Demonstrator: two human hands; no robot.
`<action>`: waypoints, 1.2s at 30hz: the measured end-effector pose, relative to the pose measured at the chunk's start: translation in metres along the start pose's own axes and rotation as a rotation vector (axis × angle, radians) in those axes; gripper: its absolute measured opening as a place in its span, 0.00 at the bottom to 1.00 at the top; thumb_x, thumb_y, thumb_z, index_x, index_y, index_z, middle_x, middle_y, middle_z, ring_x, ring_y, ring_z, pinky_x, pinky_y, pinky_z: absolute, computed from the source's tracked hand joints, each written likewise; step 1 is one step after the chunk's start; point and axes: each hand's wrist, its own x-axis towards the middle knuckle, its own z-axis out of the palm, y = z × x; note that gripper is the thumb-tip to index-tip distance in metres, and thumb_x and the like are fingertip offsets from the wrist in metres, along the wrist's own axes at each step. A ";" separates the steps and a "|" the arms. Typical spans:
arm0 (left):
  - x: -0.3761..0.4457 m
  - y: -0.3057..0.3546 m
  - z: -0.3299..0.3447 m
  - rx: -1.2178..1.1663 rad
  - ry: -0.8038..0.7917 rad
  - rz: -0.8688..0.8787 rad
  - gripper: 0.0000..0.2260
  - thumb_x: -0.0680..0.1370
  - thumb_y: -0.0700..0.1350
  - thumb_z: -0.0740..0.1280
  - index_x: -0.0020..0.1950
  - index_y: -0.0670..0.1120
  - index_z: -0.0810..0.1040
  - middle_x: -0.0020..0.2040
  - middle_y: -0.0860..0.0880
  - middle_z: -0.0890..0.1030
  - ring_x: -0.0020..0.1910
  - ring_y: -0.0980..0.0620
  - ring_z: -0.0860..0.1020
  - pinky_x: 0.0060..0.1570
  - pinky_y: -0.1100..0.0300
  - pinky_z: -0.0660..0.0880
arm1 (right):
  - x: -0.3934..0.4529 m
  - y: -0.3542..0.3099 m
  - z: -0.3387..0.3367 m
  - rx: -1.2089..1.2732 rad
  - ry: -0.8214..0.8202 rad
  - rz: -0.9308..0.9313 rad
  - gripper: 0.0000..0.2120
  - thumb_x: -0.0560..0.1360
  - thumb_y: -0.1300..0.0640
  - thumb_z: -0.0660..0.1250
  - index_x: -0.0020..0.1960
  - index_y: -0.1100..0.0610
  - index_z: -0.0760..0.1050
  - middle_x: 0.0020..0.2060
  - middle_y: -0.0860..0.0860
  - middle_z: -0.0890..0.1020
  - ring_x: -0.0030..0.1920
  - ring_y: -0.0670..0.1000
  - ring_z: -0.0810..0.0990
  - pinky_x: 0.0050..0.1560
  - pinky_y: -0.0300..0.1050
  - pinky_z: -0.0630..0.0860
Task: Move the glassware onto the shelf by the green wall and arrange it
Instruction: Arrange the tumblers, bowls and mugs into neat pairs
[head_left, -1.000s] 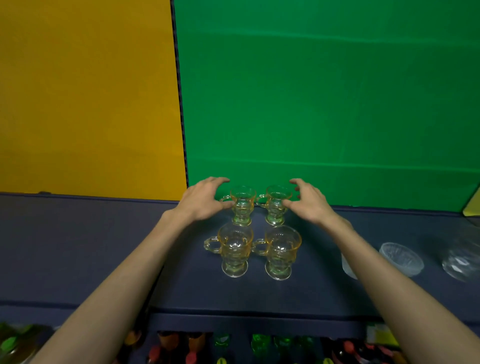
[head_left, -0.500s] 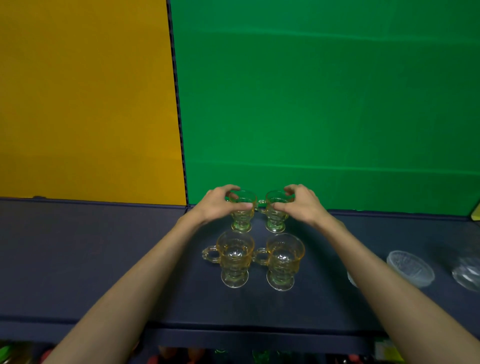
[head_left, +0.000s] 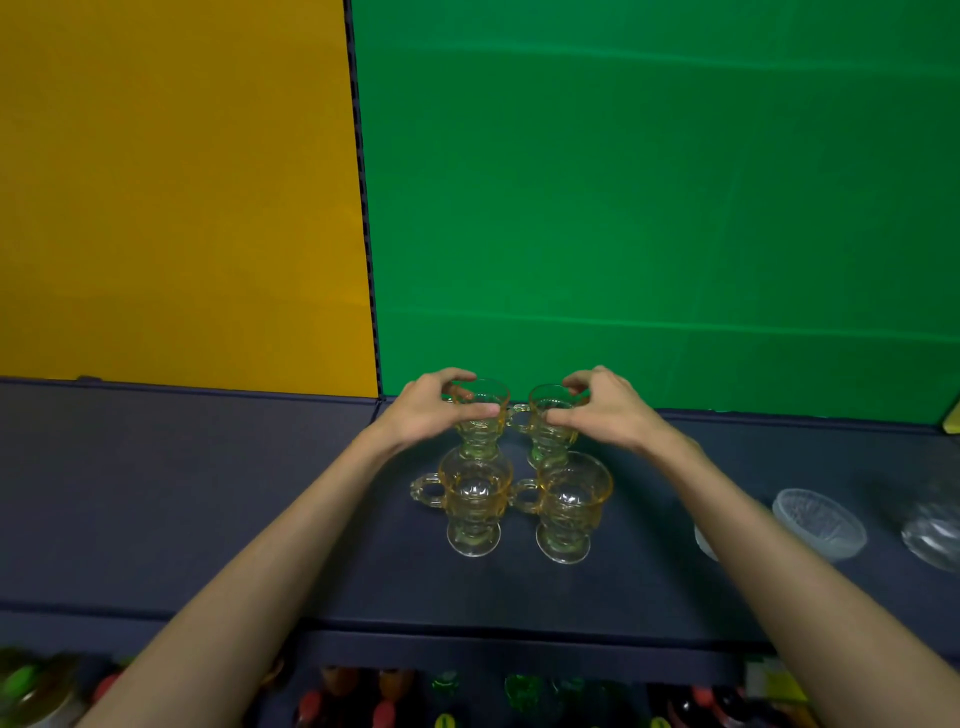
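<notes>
Several amber footed glass mugs stand in a two-by-two block on the dark shelf (head_left: 208, 493) below the green wall (head_left: 649, 208). My left hand (head_left: 434, 410) grips the back left mug (head_left: 480, 431) around its bowl, thumb in front and fingers behind the rim. My right hand (head_left: 605, 408) holds the back right mug (head_left: 545, 431) the same way. The front left mug (head_left: 474, 506) and front right mug (head_left: 569, 506) stand untouched just in front, handles pointing left.
A clear ribbed glass bowl (head_left: 818, 522) and another clear glass piece (head_left: 935, 530) sit on the shelf to the right. A yellow wall (head_left: 171, 197) backs the left part. Colourful glassware (head_left: 524, 696) fills a lower shelf beneath the front edge.
Both hands have closed from hovering beside the back mugs to gripping them. The two back mugs now sit closer to the front pair.
</notes>
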 end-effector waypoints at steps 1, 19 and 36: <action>-0.002 0.000 0.000 -0.001 -0.002 0.001 0.35 0.69 0.62 0.75 0.73 0.51 0.72 0.62 0.51 0.80 0.62 0.51 0.77 0.64 0.53 0.71 | -0.002 -0.001 0.000 -0.003 -0.001 -0.001 0.36 0.68 0.43 0.74 0.71 0.58 0.72 0.66 0.54 0.76 0.64 0.54 0.75 0.65 0.48 0.72; -0.026 0.008 0.000 -0.010 -0.037 -0.028 0.34 0.68 0.60 0.78 0.70 0.52 0.74 0.56 0.53 0.82 0.58 0.53 0.79 0.61 0.57 0.73 | -0.031 -0.004 -0.004 -0.029 0.017 0.008 0.35 0.67 0.42 0.74 0.68 0.58 0.74 0.64 0.54 0.77 0.62 0.53 0.76 0.63 0.48 0.73; -0.035 0.013 -0.002 0.053 -0.013 -0.040 0.40 0.67 0.64 0.77 0.75 0.53 0.70 0.66 0.49 0.78 0.65 0.49 0.76 0.63 0.54 0.72 | -0.039 -0.007 -0.003 -0.031 -0.007 -0.003 0.37 0.71 0.39 0.71 0.73 0.57 0.68 0.70 0.55 0.71 0.70 0.55 0.70 0.69 0.52 0.69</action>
